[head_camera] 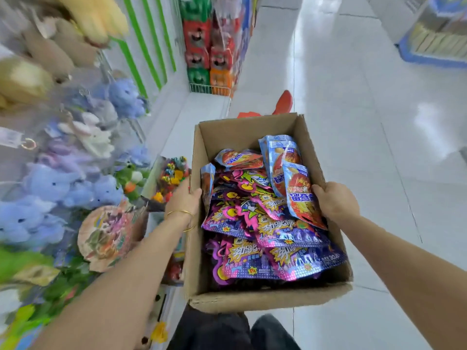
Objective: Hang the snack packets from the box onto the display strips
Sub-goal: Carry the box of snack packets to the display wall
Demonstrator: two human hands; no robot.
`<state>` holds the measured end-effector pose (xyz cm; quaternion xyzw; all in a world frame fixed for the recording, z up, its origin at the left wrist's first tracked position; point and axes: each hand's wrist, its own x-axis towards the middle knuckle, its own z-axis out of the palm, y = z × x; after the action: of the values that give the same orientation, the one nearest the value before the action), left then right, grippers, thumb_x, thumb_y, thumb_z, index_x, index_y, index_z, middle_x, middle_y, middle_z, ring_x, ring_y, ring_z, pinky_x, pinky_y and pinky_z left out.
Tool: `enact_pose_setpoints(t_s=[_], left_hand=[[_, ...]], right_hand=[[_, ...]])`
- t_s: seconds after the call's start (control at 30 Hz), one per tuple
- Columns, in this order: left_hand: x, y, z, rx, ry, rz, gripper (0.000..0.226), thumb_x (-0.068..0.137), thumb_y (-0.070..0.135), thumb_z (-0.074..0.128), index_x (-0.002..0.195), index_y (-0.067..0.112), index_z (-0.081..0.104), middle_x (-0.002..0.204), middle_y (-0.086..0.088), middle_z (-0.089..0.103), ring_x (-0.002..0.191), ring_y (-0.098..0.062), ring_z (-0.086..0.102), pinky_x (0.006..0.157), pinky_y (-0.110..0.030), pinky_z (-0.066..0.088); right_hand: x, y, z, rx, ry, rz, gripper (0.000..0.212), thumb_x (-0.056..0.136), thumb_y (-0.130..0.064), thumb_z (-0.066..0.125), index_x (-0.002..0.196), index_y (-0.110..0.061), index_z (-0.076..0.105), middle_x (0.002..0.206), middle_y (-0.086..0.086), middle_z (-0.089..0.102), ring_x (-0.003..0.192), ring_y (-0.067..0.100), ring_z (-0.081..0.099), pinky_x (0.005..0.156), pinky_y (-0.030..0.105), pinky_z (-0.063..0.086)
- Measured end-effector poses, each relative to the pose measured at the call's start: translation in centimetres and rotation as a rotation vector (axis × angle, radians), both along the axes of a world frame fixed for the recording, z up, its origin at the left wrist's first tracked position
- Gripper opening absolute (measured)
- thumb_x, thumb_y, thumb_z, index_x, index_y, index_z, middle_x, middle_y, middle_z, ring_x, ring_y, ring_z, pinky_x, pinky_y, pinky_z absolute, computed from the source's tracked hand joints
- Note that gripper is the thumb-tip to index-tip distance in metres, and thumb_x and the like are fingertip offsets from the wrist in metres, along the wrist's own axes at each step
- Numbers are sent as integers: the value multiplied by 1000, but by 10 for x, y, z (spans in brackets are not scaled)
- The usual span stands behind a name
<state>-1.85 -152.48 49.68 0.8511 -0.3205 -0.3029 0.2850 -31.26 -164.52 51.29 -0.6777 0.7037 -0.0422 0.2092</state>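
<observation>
An open cardboard box hangs in front of me above the floor, carried between both hands. My left hand grips its left wall, thumb over the rim. My right hand grips the right wall the same way. Inside lie several purple snack packets and, toward the far end, several blue and red snack packets. No display strip is plainly visible.
A shelf on my left holds hanging plush toys and a round patterned fan. Stacked red, green and orange boxes stand farther down the aisle. A red object lies beyond the box. White tiled floor stretches to the right.
</observation>
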Motion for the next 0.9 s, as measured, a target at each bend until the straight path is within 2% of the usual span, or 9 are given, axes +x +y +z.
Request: enact_pose_setpoints(t_s=[0.07, 0.17, 0.3, 0.4, 0.5, 0.67, 0.77, 0.9], left_hand=[[25, -70, 8, 14, -25, 23, 48, 92, 28, 46, 138, 18, 38, 138, -11, 47, 123, -32, 46, 103, -40, 37], [67, -180, 11, -14, -45, 49, 43, 89, 24, 47, 132, 16, 45, 129, -15, 54, 117, -33, 51, 100, -41, 40], [128, -315, -10, 12, -63, 122, 39, 85, 30, 45, 122, 17, 51, 125, -14, 56, 113, -33, 52, 94, -37, 42], [171, -398, -28, 13, -50, 190, 31, 91, 19, 46, 120, 12, 51, 123, -15, 56, 112, -33, 52, 87, -33, 39], [220, -465, -37, 51, -65, 273, 35, 91, 21, 45, 125, 16, 48, 126, -14, 56, 112, -34, 52, 90, -35, 40], [324, -575, -70, 134, -107, 263, 36, 91, 25, 43, 126, 19, 48, 126, -12, 56, 111, -34, 53, 94, -41, 43], [390, -640, -116, 139, -109, 231, 33, 91, 24, 43, 123, 21, 49, 123, -12, 59, 107, -35, 55, 93, -43, 44], [463, -707, -191, 174, -113, 186, 44, 91, 21, 45, 135, 21, 40, 131, -11, 54, 114, -34, 53, 97, -43, 42]], right_hand=[[28, -75, 7, -9, 3, 6, 43, 95, -42, 39, 92, -5, 61, 98, 17, 64, 91, 35, 59, 70, 33, 40], [75, -191, 12, -11, -15, 56, 43, 95, -41, 39, 95, -4, 62, 101, 18, 63, 94, 36, 58, 71, 33, 38], [146, -349, -13, -26, -36, 170, 44, 95, -40, 40, 99, -2, 62, 105, 22, 63, 97, 38, 59, 77, 37, 44], [205, -445, -31, -23, -58, 212, 42, 96, -38, 41, 101, -1, 60, 106, 22, 62, 98, 39, 58, 78, 38, 45], [264, -520, -39, 23, -55, 252, 44, 96, -39, 39, 99, 0, 60, 105, 23, 62, 98, 39, 58, 80, 39, 45], [368, -628, -85, 84, -59, 242, 43, 96, -37, 39, 100, 1, 58, 105, 23, 61, 99, 38, 57, 78, 38, 43], [427, -680, -138, 112, -65, 190, 43, 96, -38, 39, 96, 0, 58, 102, 23, 62, 97, 38, 57, 76, 38, 43], [488, -729, -213, 128, -105, 118, 40, 95, -38, 40, 87, -3, 57, 95, 22, 63, 92, 38, 57, 74, 39, 44]])
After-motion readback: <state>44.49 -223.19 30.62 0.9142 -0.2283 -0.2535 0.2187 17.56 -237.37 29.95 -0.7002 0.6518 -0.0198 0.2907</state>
